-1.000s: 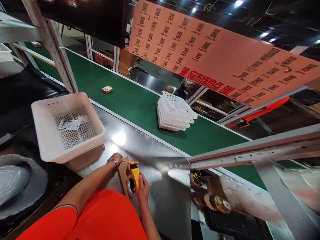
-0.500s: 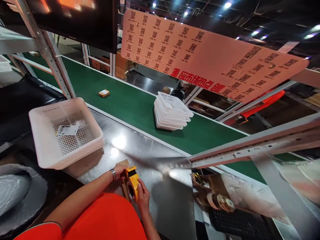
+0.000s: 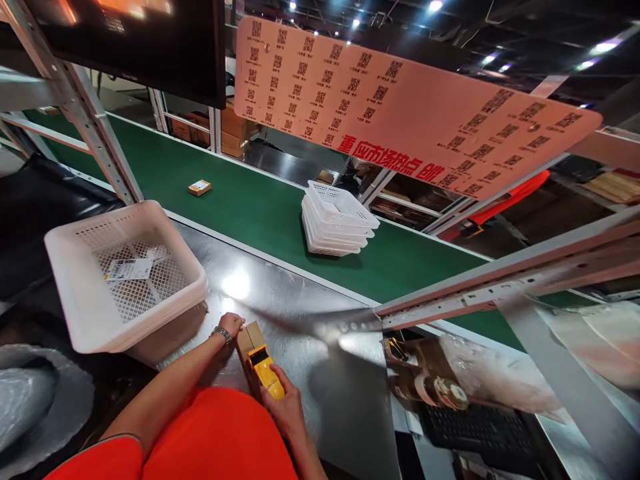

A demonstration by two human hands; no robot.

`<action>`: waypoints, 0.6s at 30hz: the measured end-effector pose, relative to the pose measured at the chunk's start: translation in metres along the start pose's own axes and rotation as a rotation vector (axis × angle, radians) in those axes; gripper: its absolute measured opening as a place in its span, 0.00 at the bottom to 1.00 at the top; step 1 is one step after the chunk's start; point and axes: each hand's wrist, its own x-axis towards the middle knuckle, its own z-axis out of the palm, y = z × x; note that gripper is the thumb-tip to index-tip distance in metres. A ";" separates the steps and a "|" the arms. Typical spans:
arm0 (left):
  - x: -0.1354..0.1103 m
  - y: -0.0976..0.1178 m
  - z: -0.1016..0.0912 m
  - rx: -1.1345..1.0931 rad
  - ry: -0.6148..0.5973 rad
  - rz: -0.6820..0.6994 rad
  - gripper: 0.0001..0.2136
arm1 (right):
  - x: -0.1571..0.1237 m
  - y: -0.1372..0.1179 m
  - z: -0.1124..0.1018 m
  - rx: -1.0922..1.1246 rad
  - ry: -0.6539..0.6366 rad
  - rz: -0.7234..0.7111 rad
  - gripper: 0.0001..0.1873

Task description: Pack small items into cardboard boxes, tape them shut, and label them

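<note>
A narrow brown cardboard box lies on the metal table close to my body. My right hand is wrapped round a yellow tape dispenser, whose dark front end rests on or just above the top of the box. At the box's far left edge is my left hand, its fingers curled together and the tips at or against the cardboard. Whatever those fingers may pinch is too small to make out. A metal watch is on the left wrist. The near part of the box is hidden by the dispenser and my right hand.
A stack of white baskets stands on the left, with a labelled packet inside. Beyond the metal table runs a green conveyor carrying a small box and stacked white baskets. A keyboard lies at right.
The tape dispenser has tipped down over the box and come slightly nearer to me. My left hand has shifted left, off the box's top to its edge, uncovering the far end.
</note>
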 end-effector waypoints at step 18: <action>0.019 -0.021 0.006 0.245 -0.031 0.090 0.16 | 0.011 -0.023 0.014 0.003 0.010 0.080 0.37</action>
